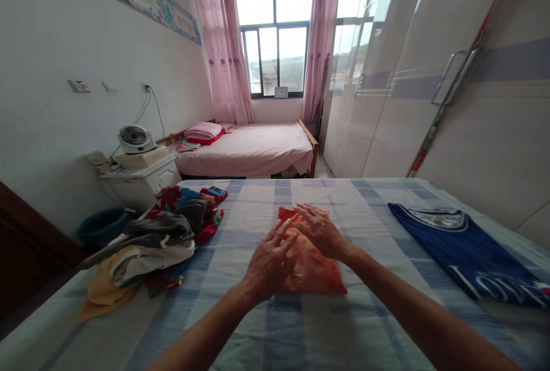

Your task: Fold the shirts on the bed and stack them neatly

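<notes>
An orange folded garment [315, 270] lies flat on the checked bed sheet [240, 313] in front of me. My left hand [271, 259] rests along its left side, fingers stretched out and pointing away. Across its upper part lies my right hand [318, 229], also flat with the fingers extended. Both hands touch the cloth without gripping it, and they cover part of it. To the right is a folded dark blue shirt [455, 256] with white lettering. A loose heap of clothes [167, 233] in grey, yellow, red and blue sits to the left.
Beyond this bed stands a second bed [258, 147] with pink bedding under the window. A fan [136, 139] sits on a white cabinet [150, 179] at the left, above a dark green bin [103, 225]. A glossy wardrobe [399, 101] lines the right side.
</notes>
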The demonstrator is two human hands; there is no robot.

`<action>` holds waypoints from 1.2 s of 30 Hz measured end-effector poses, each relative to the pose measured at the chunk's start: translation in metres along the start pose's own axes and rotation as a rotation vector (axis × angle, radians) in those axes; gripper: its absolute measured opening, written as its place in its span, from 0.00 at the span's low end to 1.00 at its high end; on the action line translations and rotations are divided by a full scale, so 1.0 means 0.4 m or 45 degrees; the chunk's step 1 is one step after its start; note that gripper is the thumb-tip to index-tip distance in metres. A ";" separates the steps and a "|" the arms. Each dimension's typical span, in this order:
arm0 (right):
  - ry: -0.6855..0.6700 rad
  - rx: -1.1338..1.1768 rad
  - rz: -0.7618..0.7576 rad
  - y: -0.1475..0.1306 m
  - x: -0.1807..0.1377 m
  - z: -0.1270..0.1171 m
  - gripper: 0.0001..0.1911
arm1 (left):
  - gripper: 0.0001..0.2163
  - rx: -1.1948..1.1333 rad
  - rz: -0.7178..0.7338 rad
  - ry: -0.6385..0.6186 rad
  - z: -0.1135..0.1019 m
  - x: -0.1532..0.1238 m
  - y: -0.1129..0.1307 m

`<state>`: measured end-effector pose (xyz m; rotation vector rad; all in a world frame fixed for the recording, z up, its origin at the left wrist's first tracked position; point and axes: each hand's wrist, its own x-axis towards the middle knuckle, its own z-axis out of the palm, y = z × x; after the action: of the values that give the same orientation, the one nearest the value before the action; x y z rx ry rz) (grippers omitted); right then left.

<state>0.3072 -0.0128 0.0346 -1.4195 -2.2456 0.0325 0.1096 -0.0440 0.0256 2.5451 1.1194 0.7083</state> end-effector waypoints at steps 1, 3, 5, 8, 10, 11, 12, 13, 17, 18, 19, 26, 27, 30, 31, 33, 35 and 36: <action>-0.057 -0.019 -0.032 0.003 -0.009 0.020 0.25 | 0.26 0.041 0.027 -0.090 0.017 0.008 0.002; -0.169 -0.079 -0.030 0.032 -0.024 0.056 0.26 | 0.35 0.102 -0.024 -0.251 0.054 0.010 -0.005; -0.220 -0.173 0.089 0.081 -0.029 0.080 0.28 | 0.40 0.142 -0.130 -0.336 0.082 -0.002 -0.019; -0.202 -0.272 0.256 0.143 -0.020 0.093 0.29 | 0.41 0.175 -0.186 -0.367 0.093 -0.023 -0.033; -0.185 -0.281 0.280 0.151 -0.013 0.092 0.28 | 0.41 0.190 -0.172 -0.368 0.085 -0.025 -0.034; -0.174 -0.280 0.286 0.143 -0.012 0.090 0.28 | 0.39 0.208 -0.167 -0.355 0.080 -0.020 -0.033; -0.157 -0.280 0.293 0.129 -0.015 0.089 0.28 | 0.36 0.235 -0.165 -0.326 0.075 -0.012 -0.032; -0.137 -0.277 0.298 0.110 -0.019 0.087 0.29 | 0.32 0.268 -0.165 -0.282 0.071 0.001 -0.030; -0.102 -0.235 0.270 0.037 -0.048 0.087 0.31 | 0.21 0.359 -0.105 -0.082 0.074 0.079 -0.041; -0.121 -0.237 0.273 0.030 -0.054 0.088 0.31 | 0.21 0.360 -0.090 -0.069 0.080 0.101 -0.049; -0.147 -0.245 0.291 0.029 -0.058 0.090 0.31 | 0.23 0.352 -0.097 -0.078 0.089 0.121 -0.060; -0.135 -0.231 0.580 0.100 -0.065 0.115 0.35 | 0.34 0.301 -0.307 -0.157 0.138 0.174 -0.123; -0.108 -0.180 0.572 0.106 -0.066 0.116 0.35 | 0.33 0.300 -0.326 -0.161 0.134 0.170 -0.120; -0.020 0.042 0.545 0.116 -0.077 0.102 0.32 | 0.32 0.300 -0.287 -0.154 0.102 0.139 -0.088; 0.011 0.102 0.556 0.117 -0.084 0.091 0.32 | 0.31 0.286 -0.187 -0.161 0.087 0.122 -0.071; 0.074 0.159 0.592 0.113 -0.102 0.061 0.31 | 0.30 0.218 0.128 -0.223 0.058 0.080 -0.032; 0.154 0.216 0.621 0.101 -0.126 0.025 0.30 | 0.29 0.147 0.401 -0.312 0.037 0.039 0.006; 0.185 0.267 0.636 0.092 -0.140 0.007 0.28 | 0.28 0.130 0.468 -0.335 0.031 0.023 0.021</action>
<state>0.3566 -0.0431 0.0010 -1.7612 -1.6713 0.3078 0.1266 -0.0433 0.0215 2.8621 0.6254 0.3812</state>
